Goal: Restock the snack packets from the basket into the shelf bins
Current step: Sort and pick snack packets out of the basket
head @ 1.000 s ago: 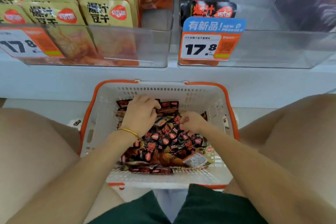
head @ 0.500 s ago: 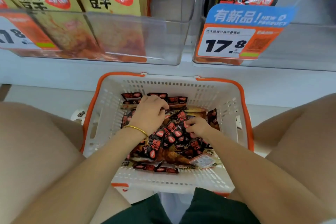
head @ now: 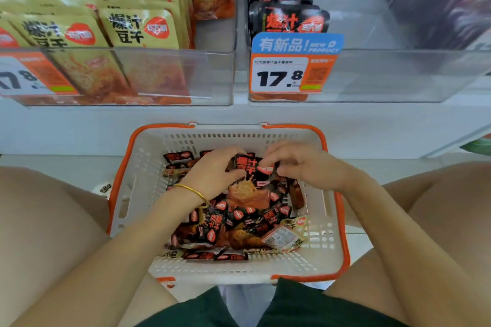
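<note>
Head view: snack packet (head: pixel 248 188) pinched at both top corners.
Your left grip (head: pixel 212 174) and right grip (head: pixel 303 167) each pinch it, held just above the basket (head: pixel 228 131) pile beneath them. It looks light, soft and slick; hold the sealed top edge, not the belly.

The one camera rides on my head, above the near side of the basket (head: pixel 225 138), and faces forward and steeply down into it. The basket lies close below, filling the middle of the wide frame between my knees. My left hand (head: pixel 212 175) and right hand (head: pixel 300 166) reach in from the bottom corners. Beyond the basket's far rim, the shelf bins (head: pixel 212 77) span the top edge.
</note>
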`<state>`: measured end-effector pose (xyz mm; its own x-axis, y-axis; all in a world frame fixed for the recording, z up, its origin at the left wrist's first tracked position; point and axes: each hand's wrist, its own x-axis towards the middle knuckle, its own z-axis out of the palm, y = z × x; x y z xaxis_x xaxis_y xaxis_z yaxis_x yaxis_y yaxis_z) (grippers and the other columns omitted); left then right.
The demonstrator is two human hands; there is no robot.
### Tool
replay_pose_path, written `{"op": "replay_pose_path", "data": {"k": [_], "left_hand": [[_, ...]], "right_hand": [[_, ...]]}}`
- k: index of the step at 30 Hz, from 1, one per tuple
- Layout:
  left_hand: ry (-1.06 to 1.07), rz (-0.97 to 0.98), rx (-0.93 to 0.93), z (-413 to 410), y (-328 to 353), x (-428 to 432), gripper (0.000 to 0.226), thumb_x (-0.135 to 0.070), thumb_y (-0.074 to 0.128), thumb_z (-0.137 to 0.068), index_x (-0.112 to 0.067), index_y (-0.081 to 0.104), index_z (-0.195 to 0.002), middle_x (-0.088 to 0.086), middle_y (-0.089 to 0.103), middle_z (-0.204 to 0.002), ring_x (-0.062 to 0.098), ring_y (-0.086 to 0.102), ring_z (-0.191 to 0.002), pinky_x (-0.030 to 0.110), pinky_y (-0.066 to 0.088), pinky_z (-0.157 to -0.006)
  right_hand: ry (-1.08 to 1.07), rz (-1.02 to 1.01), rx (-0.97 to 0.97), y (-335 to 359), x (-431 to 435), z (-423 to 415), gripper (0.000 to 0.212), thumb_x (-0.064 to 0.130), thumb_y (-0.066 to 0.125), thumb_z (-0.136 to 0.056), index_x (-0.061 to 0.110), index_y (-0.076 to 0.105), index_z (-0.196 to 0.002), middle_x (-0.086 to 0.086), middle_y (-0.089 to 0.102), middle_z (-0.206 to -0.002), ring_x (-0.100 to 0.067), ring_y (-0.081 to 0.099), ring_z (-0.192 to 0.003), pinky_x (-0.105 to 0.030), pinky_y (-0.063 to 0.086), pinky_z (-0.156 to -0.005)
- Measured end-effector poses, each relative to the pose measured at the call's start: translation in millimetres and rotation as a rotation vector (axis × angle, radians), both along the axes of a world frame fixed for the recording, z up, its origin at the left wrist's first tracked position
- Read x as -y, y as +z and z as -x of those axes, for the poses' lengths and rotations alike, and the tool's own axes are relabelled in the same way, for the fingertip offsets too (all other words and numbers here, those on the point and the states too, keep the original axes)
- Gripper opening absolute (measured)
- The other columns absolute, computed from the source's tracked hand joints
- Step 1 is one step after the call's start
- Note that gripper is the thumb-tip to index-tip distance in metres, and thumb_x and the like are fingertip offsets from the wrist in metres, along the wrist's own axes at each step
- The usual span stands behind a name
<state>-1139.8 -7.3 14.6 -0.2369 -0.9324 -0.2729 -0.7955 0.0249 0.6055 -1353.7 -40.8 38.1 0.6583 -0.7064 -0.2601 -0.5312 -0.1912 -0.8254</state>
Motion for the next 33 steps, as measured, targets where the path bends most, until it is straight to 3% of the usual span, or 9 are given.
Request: {"op": "replay_pose_path", "data": {"k": [3,5,11,15,19,23,27,30,33], "left_hand": [[0.028,0.141,-0.114,6,38,2,0.011,-0.020,0.065,-0.087,-0.023,0.058,-0.096,0.002,0.063,-0.091,0.019,0.059,-0.084,0.030,0.047,-0.077],[0.058,0.235,-0.227,12,73,5,0.022,-0.018,0.070,-0.083,-0.031,0.053,-0.081,-0.003,0.061,-0.079,0.014,0.058,-0.073,0.024,0.045,-0.068],[0.023,0.517,-0.529,32,186,16,0.023,-0.011,0.067,-0.083,-0.027,0.053,-0.093,-0.001,0.063,-0.082,0.003,0.058,-0.071,0.015,0.045,-0.069],[0.078,0.780,-0.529,35,223,38,0.029,-0.010,0.061,-0.083,-0.016,0.052,-0.110,0.004,0.060,-0.098,-0.006,0.053,-0.076,0.007,0.042,-0.073],[0.131,0.816,-0.369,38,216,54,0.049,-0.006,0.059,-0.086,-0.012,0.044,-0.132,0.004,0.052,-0.108,0.003,0.052,-0.080,0.008,0.040,-0.073],[0.110,0.820,-0.256,37,200,62,0.062,-0.004,0.058,-0.086,-0.018,0.036,-0.142,0.000,0.046,-0.109,0.015,0.051,-0.087,0.025,0.042,-0.082],[0.072,0.876,0.037,34,191,68,0.041,-0.016,0.053,-0.086,-0.019,0.055,-0.127,0.005,0.058,-0.105,0.029,0.051,-0.099,0.047,0.044,-0.087],[0.073,0.887,0.133,37,185,66,0.033,-0.013,0.056,-0.089,-0.021,0.060,-0.121,0.005,0.059,-0.108,0.031,0.046,-0.108,0.045,0.039,-0.087],[0.064,0.928,0.097,39,188,69,0.025,-0.011,0.061,-0.086,-0.018,0.063,-0.110,0.004,0.060,-0.102,0.030,0.050,-0.103,0.045,0.040,-0.088]], "right_hand": [[-0.222,-0.043,0.220,41,-11,7,0.027,0.000,0.067,-0.083,0.017,0.064,-0.102,-0.007,0.065,-0.104,-0.019,0.064,-0.087,-0.031,0.054,-0.077],[-0.288,-0.019,0.332,68,-15,8,0.040,-0.006,0.067,-0.079,0.020,0.056,-0.107,-0.007,0.065,-0.104,-0.018,0.064,-0.082,-0.030,0.055,-0.072],[-0.373,0.297,0.565,160,0,16,0.034,-0.009,0.063,-0.081,0.020,0.051,-0.092,0.011,0.065,-0.064,-0.002,0.061,-0.057,-0.023,0.051,-0.048],[-0.506,0.594,0.715,206,22,16,0.028,0.002,0.057,-0.084,0.022,0.042,-0.097,0.004,0.055,-0.079,-0.005,0.057,-0.060,-0.023,0.049,-0.048],[-0.499,0.644,0.590,206,45,6,0.029,0.007,0.057,-0.081,0.025,0.037,-0.094,0.002,0.055,-0.081,-0.010,0.058,-0.064,-0.030,0.052,-0.048],[-0.448,0.635,0.402,178,58,-1,0.035,0.005,0.057,-0.078,0.032,0.037,-0.092,0.007,0.053,-0.080,-0.020,0.059,-0.072,-0.039,0.053,-0.058],[-0.417,0.684,0.187,154,62,2,0.019,0.006,0.057,-0.090,0.016,0.056,-0.105,0.010,0.056,-0.083,-0.003,0.052,-0.072,-0.019,0.044,-0.071],[-0.395,0.810,0.021,152,62,9,0.019,0.015,0.055,-0.093,0.009,0.067,-0.106,-0.002,0.056,-0.087,-0.010,0.043,-0.084,-0.011,0.033,-0.067],[-0.369,0.793,-0.020,160,63,12,0.019,0.015,0.055,-0.093,0.007,0.068,-0.105,0.006,0.054,-0.081,-0.012,0.048,-0.083,-0.011,0.033,-0.061]]}}
